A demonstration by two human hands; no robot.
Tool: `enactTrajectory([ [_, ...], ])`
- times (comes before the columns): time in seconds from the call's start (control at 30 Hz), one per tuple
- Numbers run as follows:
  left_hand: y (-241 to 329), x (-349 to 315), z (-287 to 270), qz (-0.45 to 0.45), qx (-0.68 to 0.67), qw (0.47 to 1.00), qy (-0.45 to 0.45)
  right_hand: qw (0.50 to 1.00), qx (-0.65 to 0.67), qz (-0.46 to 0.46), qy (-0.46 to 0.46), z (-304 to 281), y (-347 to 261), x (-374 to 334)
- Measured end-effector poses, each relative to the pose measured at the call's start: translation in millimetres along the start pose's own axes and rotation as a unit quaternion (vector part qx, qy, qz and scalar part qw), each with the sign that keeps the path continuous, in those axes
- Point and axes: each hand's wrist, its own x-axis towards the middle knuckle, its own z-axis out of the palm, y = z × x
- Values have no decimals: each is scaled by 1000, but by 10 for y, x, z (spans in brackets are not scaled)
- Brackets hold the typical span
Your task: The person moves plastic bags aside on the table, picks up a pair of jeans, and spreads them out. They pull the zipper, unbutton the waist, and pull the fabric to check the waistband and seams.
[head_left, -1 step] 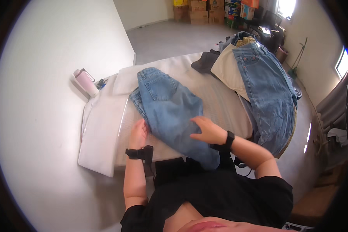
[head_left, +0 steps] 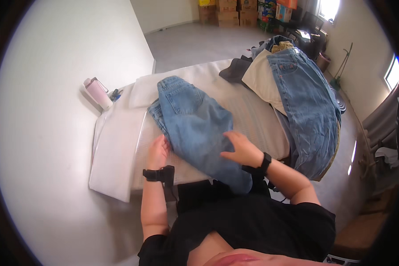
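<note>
Head view: 1 pair of blue jeans [head_left: 195,117] lies centrally on 1 covered table [head_left: 259,128]. The left hand [head_left: 158,152] curls its fingers at 1 edge, grip unclear; the right hand [head_left: 244,150] spreads its fingers wide opposite. 1 pink bottle [head_left: 97,93] stands left.

No legible txt; print on boxes [head_left: 228,17] too sm.

Black short-sleeved top [head_left: 252,224], black strap [head_left: 151,175] and boxy module [head_left: 168,176] on left wrist, black band [head_left: 265,163] on right, thin cable [head_left: 174,193], seemingly black trousers [head_left: 195,193]
</note>
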Motion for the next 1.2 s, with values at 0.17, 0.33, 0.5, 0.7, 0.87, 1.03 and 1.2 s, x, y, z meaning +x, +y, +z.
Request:
enactTrajectory([
  [0.17,27,262,-138,-28,-100,993,-47,983,108,147,-10,-138,148,-544],
  [0.33,254,302,282,-100,-83,991,4,974,94,196,64,-116,151,-956],
  [0.5,296,401,298,-78,0,996,-44,971,60,229,24,-14,-32,-1010],
  [0.7,690,-76,702,56,-63,995,-61,973,151,169,46,-828,-232,-664],
  [0.87,1104,-372,508,205,-147,968,-20,974,142,77,157,-1603,-608,-140],
  [1.03,1390,-632,258,326,-144,932,61,981,41,-31,185,-1677,-405,603],
  [1.2,897,-563,-479,227,-116,954,156,994,82,-1,76,-1159,-136,474],
])
